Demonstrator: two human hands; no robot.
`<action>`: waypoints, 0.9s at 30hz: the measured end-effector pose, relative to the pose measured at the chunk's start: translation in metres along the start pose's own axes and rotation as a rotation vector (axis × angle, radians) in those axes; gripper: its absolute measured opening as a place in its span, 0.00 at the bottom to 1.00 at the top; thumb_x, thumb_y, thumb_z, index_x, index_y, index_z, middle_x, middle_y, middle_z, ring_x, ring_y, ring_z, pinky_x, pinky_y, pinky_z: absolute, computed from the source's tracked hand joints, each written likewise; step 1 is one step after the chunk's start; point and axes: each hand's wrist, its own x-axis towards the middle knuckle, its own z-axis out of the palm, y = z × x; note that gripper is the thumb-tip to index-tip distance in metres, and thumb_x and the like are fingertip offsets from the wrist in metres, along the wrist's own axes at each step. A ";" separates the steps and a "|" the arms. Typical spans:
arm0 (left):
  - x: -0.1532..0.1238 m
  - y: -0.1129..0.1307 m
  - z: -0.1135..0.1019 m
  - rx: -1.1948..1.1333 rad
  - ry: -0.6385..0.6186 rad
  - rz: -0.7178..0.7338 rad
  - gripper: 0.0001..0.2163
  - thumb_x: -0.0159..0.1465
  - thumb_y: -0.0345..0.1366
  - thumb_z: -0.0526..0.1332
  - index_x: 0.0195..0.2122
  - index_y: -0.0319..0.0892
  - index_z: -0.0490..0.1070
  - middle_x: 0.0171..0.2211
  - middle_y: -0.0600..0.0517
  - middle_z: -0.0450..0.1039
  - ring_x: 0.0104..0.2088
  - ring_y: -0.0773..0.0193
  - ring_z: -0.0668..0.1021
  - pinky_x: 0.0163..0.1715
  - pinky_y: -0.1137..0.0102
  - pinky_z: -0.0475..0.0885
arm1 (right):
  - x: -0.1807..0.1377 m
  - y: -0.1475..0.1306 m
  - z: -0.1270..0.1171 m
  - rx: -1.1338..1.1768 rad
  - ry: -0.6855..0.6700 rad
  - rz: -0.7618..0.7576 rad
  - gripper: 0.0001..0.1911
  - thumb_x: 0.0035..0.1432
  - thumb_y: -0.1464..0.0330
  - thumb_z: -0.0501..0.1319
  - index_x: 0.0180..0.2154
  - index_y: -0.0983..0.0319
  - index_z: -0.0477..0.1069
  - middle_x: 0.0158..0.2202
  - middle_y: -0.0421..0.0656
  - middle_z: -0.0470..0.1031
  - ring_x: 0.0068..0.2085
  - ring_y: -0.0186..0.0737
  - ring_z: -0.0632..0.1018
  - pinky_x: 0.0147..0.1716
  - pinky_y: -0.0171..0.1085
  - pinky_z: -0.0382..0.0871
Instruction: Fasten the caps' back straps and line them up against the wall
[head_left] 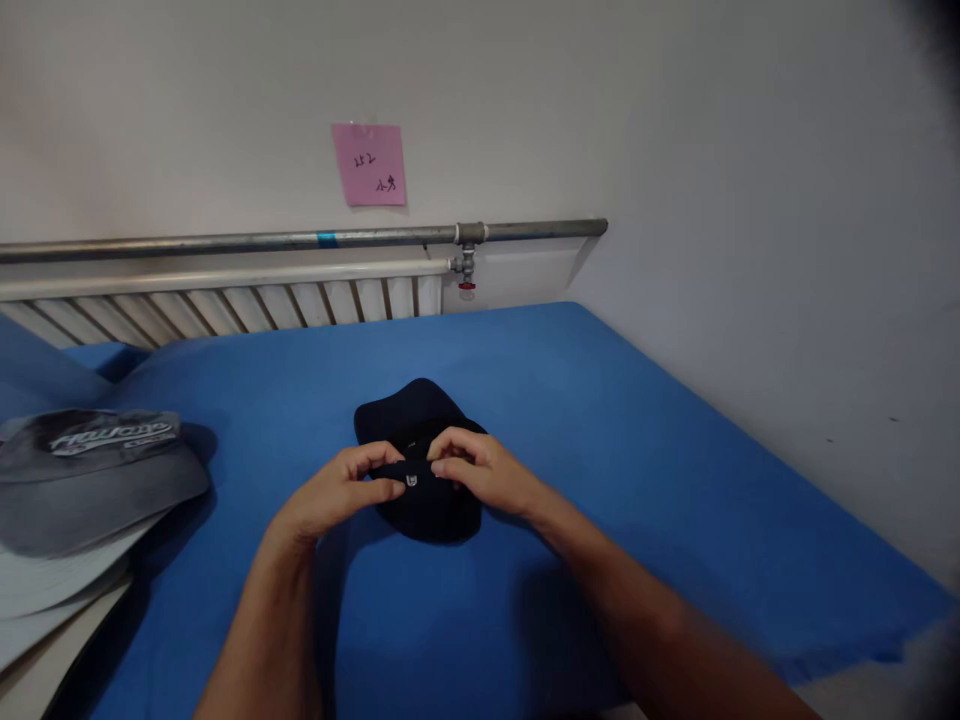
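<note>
So your dark cap (431, 515) is sitting on the blue cover (585, 400), brim pointing away from you. Your left hand (337, 488) has thumb and finger pinched on its near edge, right beside the little metal buckle (411, 480), and your right hand (480, 472) is pinched on the cap just across from it. Off to your left there's a stack of caps (97, 500), gray one on top, plus a pink note (369, 165) above the radiator (277, 303).
</note>
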 end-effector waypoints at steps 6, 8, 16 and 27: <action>0.007 -0.005 0.006 0.072 -0.024 -0.004 0.04 0.55 0.33 0.62 0.32 0.41 0.71 0.27 0.57 0.66 0.29 0.68 0.66 0.30 0.72 0.60 | -0.006 -0.005 0.011 -0.368 0.051 -0.329 0.08 0.56 0.72 0.61 0.40 0.60 0.73 0.39 0.42 0.73 0.39 0.35 0.74 0.41 0.36 0.68; 0.009 -0.008 0.008 0.069 -0.054 -0.006 0.03 0.56 0.32 0.61 0.32 0.41 0.70 0.26 0.58 0.64 0.28 0.69 0.65 0.29 0.72 0.59 | -0.007 -0.003 0.013 -0.397 0.050 -0.343 0.09 0.57 0.74 0.59 0.40 0.60 0.73 0.38 0.42 0.73 0.38 0.34 0.74 0.39 0.35 0.68; 0.010 -0.011 0.011 0.049 -0.100 -0.029 0.03 0.58 0.31 0.58 0.34 0.41 0.67 0.28 0.58 0.63 0.29 0.69 0.65 0.30 0.72 0.59 | -0.006 0.004 0.015 -0.590 0.038 -0.363 0.11 0.57 0.73 0.59 0.43 0.62 0.73 0.38 0.44 0.74 0.38 0.38 0.75 0.40 0.38 0.68; 0.014 -0.011 0.011 0.066 -0.123 -0.036 0.04 0.57 0.32 0.58 0.34 0.42 0.67 0.28 0.57 0.61 0.30 0.67 0.63 0.32 0.70 0.59 | 0.001 0.013 0.016 -0.216 0.096 -0.314 0.06 0.55 0.75 0.61 0.33 0.59 0.73 0.35 0.39 0.74 0.36 0.34 0.75 0.38 0.35 0.69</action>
